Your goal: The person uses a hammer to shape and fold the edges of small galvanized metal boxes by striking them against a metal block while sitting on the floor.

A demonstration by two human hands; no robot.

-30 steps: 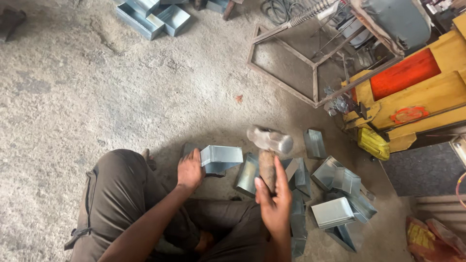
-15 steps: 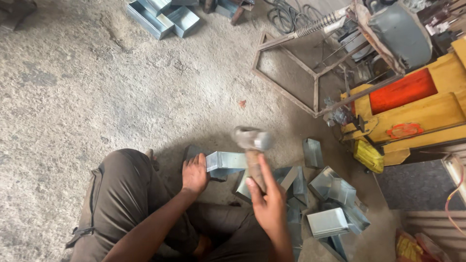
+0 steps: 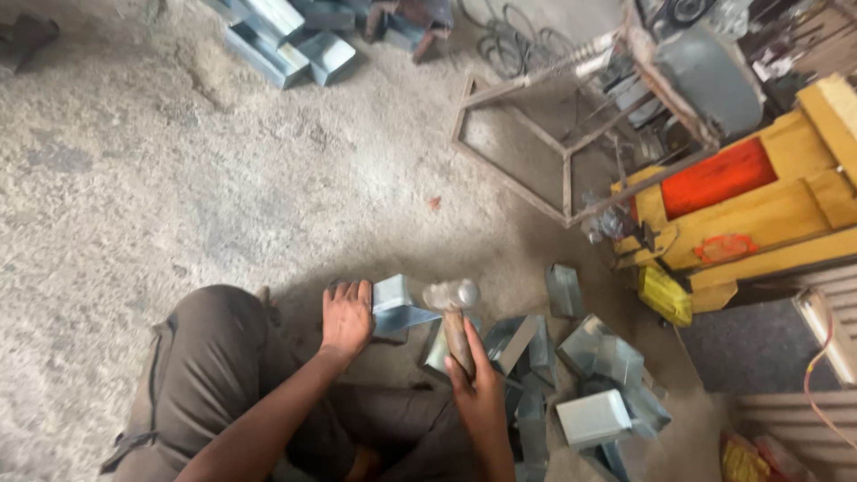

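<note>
Folded grey sheet-metal box piece point(image 3: 400, 308) on concrete floor point(image 3: 134, 196), left hand point(image 3: 346, 314) pressing flat, fingers spread. Right hand point(image 3: 478, 390) fingers wrapped around wooden-handled hammer point(image 3: 453, 312), head on piece. Loose metal pieces point(image 3: 594, 375) right.

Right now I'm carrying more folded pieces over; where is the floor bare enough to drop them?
Bare concrete floor left of the metal frame, beyond the left hand. Crowded right of the hammer, among sheet-metal pieces.
</note>
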